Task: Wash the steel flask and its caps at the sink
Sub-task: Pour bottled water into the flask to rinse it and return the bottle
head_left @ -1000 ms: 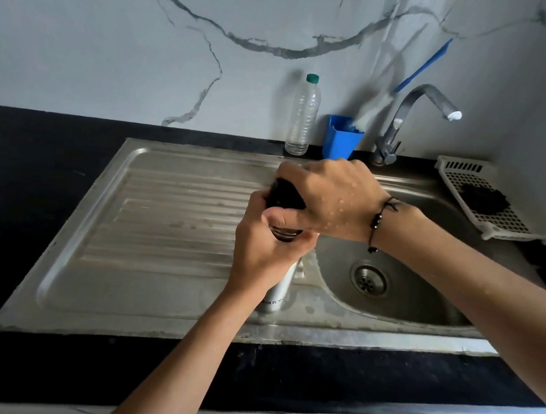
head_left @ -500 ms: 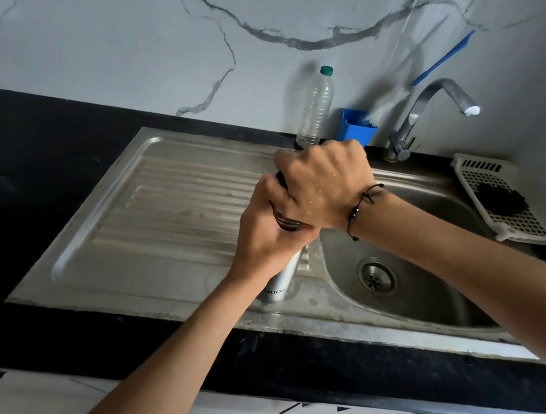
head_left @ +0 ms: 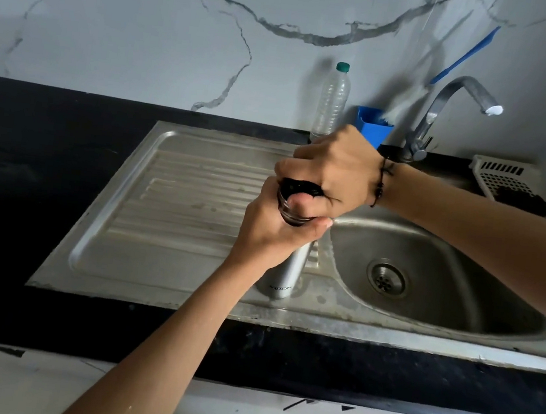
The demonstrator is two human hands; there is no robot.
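The steel flask (head_left: 286,270) stands upright on the sink's steel rim, between the drainboard (head_left: 179,202) and the basin (head_left: 437,258). My left hand (head_left: 271,234) grips its upper body just under the dark neck. My right hand (head_left: 334,169) sits on top of the flask and holds a black, frayed piece (head_left: 300,186) that looks like a scrub pad against the mouth, its thumb at the rim. No caps are visible.
The tap (head_left: 449,101) is at the back right with no water running. A clear plastic bottle (head_left: 330,104) and a blue holder (head_left: 372,126) with a brush stand by the wall. A white rack (head_left: 505,180) carries a black scrubber (head_left: 523,203).
Both hands stay on the flask. My right hand has turned and lifted slightly, so the flask's dark neck and the black piece now show beneath it.
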